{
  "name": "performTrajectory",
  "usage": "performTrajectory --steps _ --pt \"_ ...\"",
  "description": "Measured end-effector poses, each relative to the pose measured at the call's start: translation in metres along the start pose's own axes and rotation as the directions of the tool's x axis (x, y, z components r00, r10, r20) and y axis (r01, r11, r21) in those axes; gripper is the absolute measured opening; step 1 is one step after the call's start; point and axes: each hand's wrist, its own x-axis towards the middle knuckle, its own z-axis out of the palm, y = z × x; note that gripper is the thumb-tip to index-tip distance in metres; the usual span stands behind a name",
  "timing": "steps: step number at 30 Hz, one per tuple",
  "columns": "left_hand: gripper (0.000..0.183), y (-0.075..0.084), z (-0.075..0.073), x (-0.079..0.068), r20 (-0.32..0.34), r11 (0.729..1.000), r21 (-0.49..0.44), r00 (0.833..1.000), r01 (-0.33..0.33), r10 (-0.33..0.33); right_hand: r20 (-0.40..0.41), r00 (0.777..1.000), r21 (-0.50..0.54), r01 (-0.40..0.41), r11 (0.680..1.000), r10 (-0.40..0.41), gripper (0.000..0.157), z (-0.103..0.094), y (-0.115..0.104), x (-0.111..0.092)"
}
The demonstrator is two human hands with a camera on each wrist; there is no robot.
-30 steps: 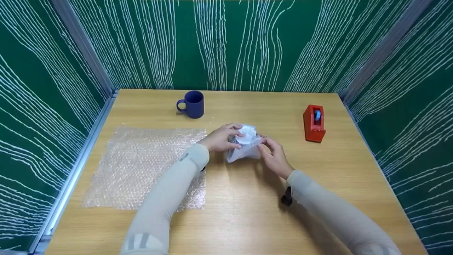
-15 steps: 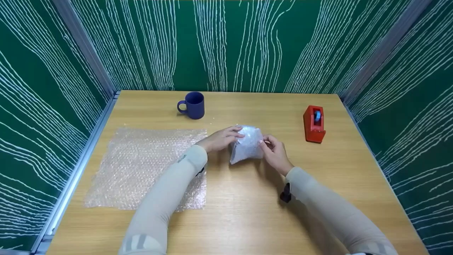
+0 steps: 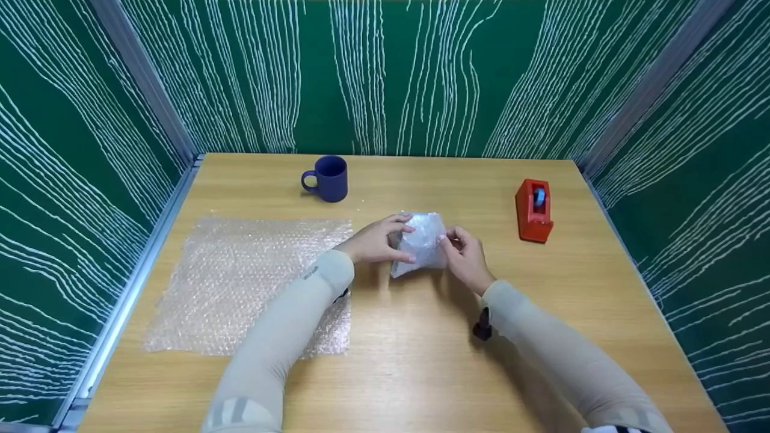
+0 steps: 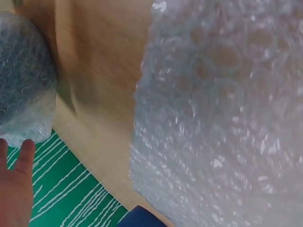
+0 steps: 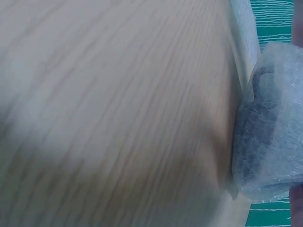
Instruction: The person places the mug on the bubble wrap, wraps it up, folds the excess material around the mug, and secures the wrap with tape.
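Observation:
A bubble-wrapped bundle [image 3: 425,237] stands on the table between both hands. In the right wrist view, something dark with a handle-like loop shows through the bundle's wrap [image 5: 265,123]. From the left, my left hand [image 3: 379,239] holds it, fingers over the top and thumb on the near side. Two of the left fingertips [image 4: 26,151] appear by the wrap's loose edge in the left wrist view. On the other side, my right hand [image 3: 467,258] pinches the wrap's right edge between thumb and fingers.
A flat sheet of bubble wrap [image 3: 252,282] lies on the left of the table [image 3: 409,373], partly under the left forearm. Behind it stands a blue mug [image 3: 331,179]. A red tape dispenser [image 3: 533,210] sits at the back right. Green walls [image 3: 415,78] enclose the table.
The wrap's flap, earlier folded back from the bundle's top, now lies over it. The left thumb has come back onto the near side. The right hand keeps its pinch.

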Motion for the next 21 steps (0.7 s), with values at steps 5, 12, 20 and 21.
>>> performTrajectory --steps 5,12,20,21 --pt "0.076 0.004 0.006 -0.001 -0.071 1.0 0.017 0.997 0.026 -0.024 -0.028 1.0 -0.007 0.014 1.0 -0.014 0.01 0.002 0.012 0.005" --pt "0.072 0.009 0.014 0.002 -0.176 0.998 0.035 0.984 0.048 -0.041 -0.072 0.996 -0.049 0.043 0.998 -0.046 0.009 0.005 0.03 0.011" --pt "0.064 0.007 0.017 0.005 -0.225 0.999 -0.024 0.973 0.038 -0.042 -0.091 0.993 -0.022 0.078 0.997 -0.08 0.011 0.006 0.032 0.012" --pt "0.067 0.007 0.017 0.005 -0.225 0.998 -0.035 0.973 0.043 -0.05 -0.092 0.993 -0.021 0.072 0.997 -0.073 0.011 0.006 0.032 0.013"
